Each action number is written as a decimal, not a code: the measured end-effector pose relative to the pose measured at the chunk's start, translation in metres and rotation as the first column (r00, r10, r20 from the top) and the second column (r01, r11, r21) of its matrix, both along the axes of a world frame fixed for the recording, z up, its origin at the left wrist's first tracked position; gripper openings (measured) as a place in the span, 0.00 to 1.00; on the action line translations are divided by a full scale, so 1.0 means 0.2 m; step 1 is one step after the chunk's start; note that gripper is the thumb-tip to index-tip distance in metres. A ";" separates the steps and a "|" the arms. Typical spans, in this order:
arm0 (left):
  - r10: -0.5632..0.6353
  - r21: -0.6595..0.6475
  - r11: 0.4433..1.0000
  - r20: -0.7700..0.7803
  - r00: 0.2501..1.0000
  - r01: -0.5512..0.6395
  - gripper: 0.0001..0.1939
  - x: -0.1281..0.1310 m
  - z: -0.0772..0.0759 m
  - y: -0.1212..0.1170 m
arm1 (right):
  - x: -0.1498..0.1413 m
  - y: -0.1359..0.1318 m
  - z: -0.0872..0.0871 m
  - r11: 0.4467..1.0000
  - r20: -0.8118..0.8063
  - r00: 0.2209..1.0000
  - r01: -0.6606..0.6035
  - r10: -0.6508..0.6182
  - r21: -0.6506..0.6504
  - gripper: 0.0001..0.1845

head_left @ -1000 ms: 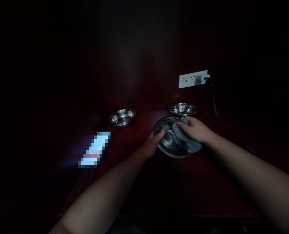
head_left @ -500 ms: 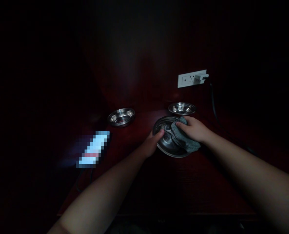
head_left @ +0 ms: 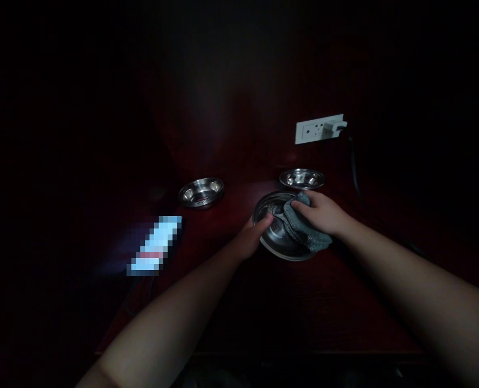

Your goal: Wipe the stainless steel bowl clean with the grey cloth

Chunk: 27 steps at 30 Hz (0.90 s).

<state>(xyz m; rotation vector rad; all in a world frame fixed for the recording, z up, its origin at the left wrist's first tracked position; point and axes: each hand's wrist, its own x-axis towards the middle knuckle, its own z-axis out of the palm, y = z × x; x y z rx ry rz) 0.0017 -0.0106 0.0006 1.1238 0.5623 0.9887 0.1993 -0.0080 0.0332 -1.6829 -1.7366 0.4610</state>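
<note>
A shiny steel bowl [head_left: 277,237] is tilted up off a dark red wooden table [head_left: 304,302] in the middle of the view. My left hand [head_left: 252,237] grips its left rim, thumb over the edge. My right hand [head_left: 324,213] presses a grey cloth [head_left: 299,229] into the bowl's right side, fingers closed on the cloth. The cloth drapes over the bowl's right rim.
Two more steel bowls rest on the table: one [head_left: 201,192] at the left, one [head_left: 303,178] just behind the held bowl. A lit phone screen [head_left: 155,246] lies at the left. A white wall socket [head_left: 319,129] with a plug and black cable [head_left: 354,167] is behind. Surroundings are dark.
Hands, bowl and cloth stay almost in place. The cloth and my right hand have shifted slightly up and left inside the bowl.
</note>
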 end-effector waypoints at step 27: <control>-0.028 -0.007 1.000 0.019 0.999 0.028 0.31 0.00 0.01 0.00 | 0.01 -0.01 0.00 0.996 -0.084 0.995 -0.047 0.054 0.077 0.15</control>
